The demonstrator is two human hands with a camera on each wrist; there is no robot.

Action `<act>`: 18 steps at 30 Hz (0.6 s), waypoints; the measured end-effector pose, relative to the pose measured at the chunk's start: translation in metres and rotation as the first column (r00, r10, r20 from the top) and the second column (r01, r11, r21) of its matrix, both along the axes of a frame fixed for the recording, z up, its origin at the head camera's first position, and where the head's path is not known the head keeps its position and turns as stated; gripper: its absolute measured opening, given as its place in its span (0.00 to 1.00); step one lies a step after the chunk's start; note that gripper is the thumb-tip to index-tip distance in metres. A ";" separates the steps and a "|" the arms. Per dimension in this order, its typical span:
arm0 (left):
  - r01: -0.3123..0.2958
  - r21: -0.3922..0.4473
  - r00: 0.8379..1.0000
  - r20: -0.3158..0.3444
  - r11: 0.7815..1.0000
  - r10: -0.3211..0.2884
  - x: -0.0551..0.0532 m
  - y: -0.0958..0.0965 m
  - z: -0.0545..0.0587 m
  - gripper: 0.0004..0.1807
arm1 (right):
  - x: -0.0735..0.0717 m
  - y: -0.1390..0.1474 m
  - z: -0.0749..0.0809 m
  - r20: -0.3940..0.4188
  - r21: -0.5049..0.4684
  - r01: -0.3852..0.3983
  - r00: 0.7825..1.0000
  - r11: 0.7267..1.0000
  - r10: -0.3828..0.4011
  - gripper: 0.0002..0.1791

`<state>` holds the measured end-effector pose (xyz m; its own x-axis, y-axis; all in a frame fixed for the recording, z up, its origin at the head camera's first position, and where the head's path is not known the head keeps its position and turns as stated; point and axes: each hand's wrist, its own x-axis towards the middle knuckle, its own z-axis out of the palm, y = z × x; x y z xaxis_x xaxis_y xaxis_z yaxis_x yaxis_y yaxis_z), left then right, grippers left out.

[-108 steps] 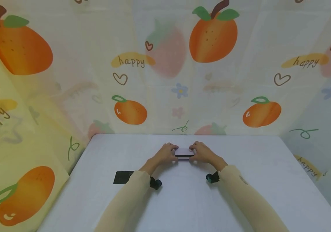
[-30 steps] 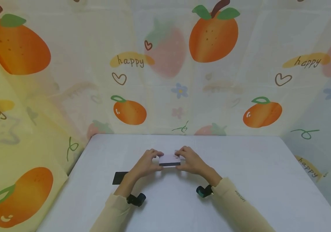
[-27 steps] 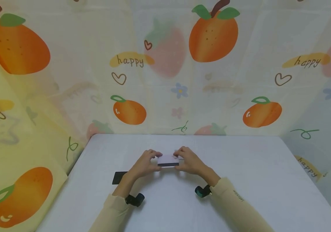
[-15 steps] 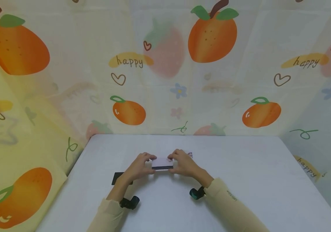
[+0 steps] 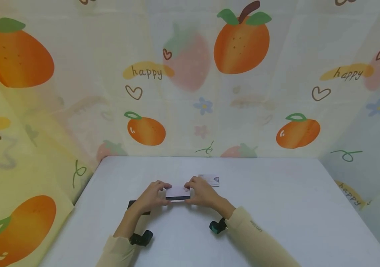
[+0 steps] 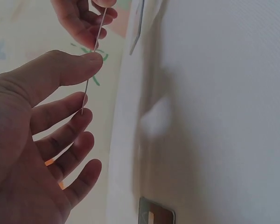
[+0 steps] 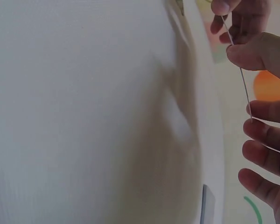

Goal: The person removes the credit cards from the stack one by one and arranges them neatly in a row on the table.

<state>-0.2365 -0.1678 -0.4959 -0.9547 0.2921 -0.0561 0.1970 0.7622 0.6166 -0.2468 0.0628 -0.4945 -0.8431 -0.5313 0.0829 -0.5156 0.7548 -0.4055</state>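
Note:
A thin pale card [image 5: 177,192] with a dark stripe along its near edge is held up flat in both hands, over the table. My left hand [image 5: 151,194] pinches its left end between thumb and fingertips. At the other end, my right hand [image 5: 203,192] grips it the same way. Both wrist views show the card edge-on as a fine line, the left wrist view with the card [image 6: 87,88] passing under the thumb. Behind my right hand lies another light card [image 5: 214,180], partly hidden, with a small picture on it. A black card [image 5: 132,204] lies partly behind my left wrist.
The white-covered table [image 5: 276,215] reaches back to a hanging cloth [image 5: 256,89] printed with fruit and hearts. More printed cloth [image 5: 26,163] hangs along the left side. A dark camera sits on each wrist, below the hands.
Both hands have carried the striped card left and toward me. The light card on the table, earlier mostly covered by it and the right hand, now shows more.

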 end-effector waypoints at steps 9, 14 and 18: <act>-0.008 -0.024 1.000 0.008 1.000 0.009 0.006 -0.012 -0.006 0.28 | 0.003 -0.014 -0.006 -0.023 0.026 -0.032 0.999 0.999 0.033 0.28; -0.010 -0.054 1.000 0.008 0.999 0.010 0.009 -0.017 -0.007 0.28 | 0.002 -0.022 -0.010 -0.021 0.067 -0.040 0.999 0.997 0.041 0.29; -0.015 -0.096 1.000 -0.016 0.995 0.013 0.010 -0.022 -0.008 0.28 | 0.002 -0.027 -0.011 -0.034 0.102 -0.055 0.998 0.993 0.059 0.29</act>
<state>-0.2261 -0.1896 -0.5039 -0.9596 0.2729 -0.0687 0.1948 0.8203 0.5378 -0.2452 0.0354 -0.5057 -0.8086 -0.5856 0.0569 -0.5721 0.7600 -0.3083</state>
